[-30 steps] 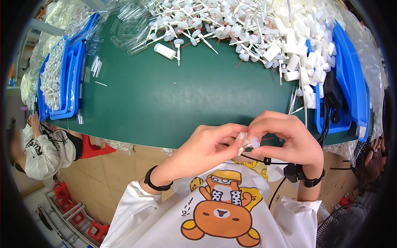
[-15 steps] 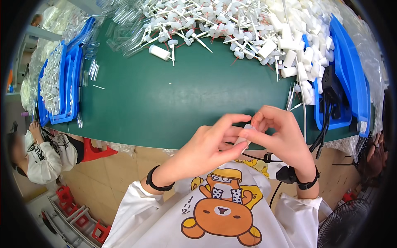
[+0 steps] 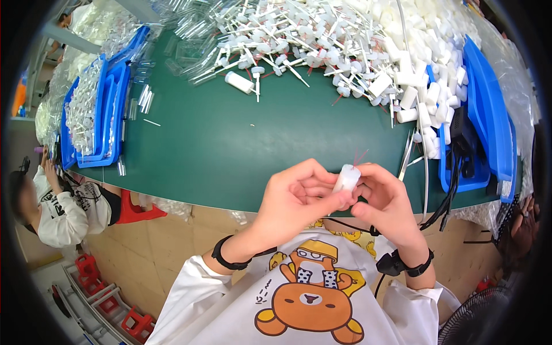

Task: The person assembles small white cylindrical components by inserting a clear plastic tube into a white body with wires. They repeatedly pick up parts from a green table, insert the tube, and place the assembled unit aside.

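Note:
A small white plastic cylinder (image 3: pixel 348 179) with a pale translucent cap end and thin red wires sticking up from it is held in front of my shirt, just off the table's near edge. My left hand (image 3: pixel 302 198) has its thumb and fingers closed around it. My right hand (image 3: pixel 386 195) curls against the cylinder from the right, its fingers touching the upper part; its thumb lies a little apart. The lower end of the cylinder is partly hidden by the left thumb.
On the green table (image 3: pixel 230 149) lie a heap of white stems with caps and red wires (image 3: pixel 299 34), white cylinders (image 3: pixel 440 92), clear tubes (image 3: pixel 195 29) and metal tweezers (image 3: pixel 407 154). Blue trays (image 3: pixel 118 109) stand left, others (image 3: pixel 489 109) right, beside black cables (image 3: pixel 454 172). Another person (image 3: pixel 57 213) sits at left.
The cylinder has been turned upright, its capped end and red wires now showing. My right fingers have shifted down along its right side, and the view has moved slightly.

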The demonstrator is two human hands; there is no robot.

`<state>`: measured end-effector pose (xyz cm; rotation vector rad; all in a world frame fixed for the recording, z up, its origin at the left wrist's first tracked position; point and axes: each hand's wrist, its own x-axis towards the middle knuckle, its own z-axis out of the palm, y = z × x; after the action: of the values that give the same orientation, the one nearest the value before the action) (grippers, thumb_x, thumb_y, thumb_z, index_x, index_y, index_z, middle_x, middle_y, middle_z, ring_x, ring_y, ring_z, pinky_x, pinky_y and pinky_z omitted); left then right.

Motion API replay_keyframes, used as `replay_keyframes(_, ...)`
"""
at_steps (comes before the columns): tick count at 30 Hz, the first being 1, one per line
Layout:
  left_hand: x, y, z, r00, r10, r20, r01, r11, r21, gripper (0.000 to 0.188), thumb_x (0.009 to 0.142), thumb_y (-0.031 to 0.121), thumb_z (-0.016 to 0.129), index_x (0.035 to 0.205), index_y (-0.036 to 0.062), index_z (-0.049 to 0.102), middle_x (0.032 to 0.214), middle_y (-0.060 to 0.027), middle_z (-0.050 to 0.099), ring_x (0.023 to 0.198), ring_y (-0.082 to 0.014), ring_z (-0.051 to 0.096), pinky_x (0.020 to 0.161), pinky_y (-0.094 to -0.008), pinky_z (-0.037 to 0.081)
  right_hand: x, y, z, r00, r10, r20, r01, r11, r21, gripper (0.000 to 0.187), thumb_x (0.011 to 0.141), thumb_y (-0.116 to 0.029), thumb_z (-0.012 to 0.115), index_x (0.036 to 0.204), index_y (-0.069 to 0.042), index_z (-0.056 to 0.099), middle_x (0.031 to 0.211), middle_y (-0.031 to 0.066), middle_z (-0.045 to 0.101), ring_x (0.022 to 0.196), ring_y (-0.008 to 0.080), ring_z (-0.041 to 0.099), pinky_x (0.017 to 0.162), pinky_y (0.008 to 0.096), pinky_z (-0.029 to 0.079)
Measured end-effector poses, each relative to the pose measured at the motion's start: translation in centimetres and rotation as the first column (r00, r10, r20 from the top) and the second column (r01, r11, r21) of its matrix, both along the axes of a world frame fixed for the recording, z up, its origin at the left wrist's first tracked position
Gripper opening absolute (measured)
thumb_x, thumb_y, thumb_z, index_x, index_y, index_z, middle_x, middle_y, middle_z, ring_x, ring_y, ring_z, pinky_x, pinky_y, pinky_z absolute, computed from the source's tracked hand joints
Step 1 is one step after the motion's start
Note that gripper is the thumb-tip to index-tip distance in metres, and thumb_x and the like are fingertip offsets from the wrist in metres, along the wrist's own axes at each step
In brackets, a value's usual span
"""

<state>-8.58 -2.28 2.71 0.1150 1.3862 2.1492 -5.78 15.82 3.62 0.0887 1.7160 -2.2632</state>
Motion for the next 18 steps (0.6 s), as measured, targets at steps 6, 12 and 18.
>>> replay_keyframes(6,0.3,-1.2,0.9,0.991,0.038,-0.128,-0.063,0.977,-0.204,0.024,0.085,0.005,0.063,0.108,-0.0003,0.064,0.094,-0.0080,0.064,0.079,-0.0095,0.059,0.068,-0.0204,0.047,0.4,-1.8,-0.2,0.994,-0.110,0.001,0.110,0.992,0.063,0.035,0.075,0.007,0.067,0.109,0.004,0.058,0.095,0.0036,0.055,0.076,0.0086,0.053,0.068,0.0206,0.043)
replay_keyframes(12,-2.2,-4.5,4.7,0.800,-0.247,-0.547,-0.104,0.840,-0.532,0.026,0.086,0.011,0.061,0.110,0.0043,0.064,0.084,-0.0027,0.052,0.078,-0.0115,0.053,0.070,-0.0257,0.044,-0.4,-3.1,1.8,0.978,-0.194,-0.077,0.192,0.981,-0.033,0.033,0.076,0.010,0.063,0.108,0.005,0.053,0.104,0.0109,0.057,0.096,0.0163,0.057,0.086,0.0292,0.048)
replay_keyframes(18,-13.2,-12.5,4.8,0.525,-0.468,-0.711,-0.639,0.335,-0.693,0.024,0.080,0.004,0.058,0.104,0.0012,0.060,0.091,-0.0120,0.057,0.083,-0.0213,0.059,0.075,-0.0311,0.048,0.3,-1.5,2.9,0.967,-0.241,-0.082,0.238,0.970,-0.048,0.040,0.077,0.010,0.062,0.115,0.006,0.048,0.112,0.0138,0.054,0.102,0.0184,0.055,0.089,0.0319,0.047)
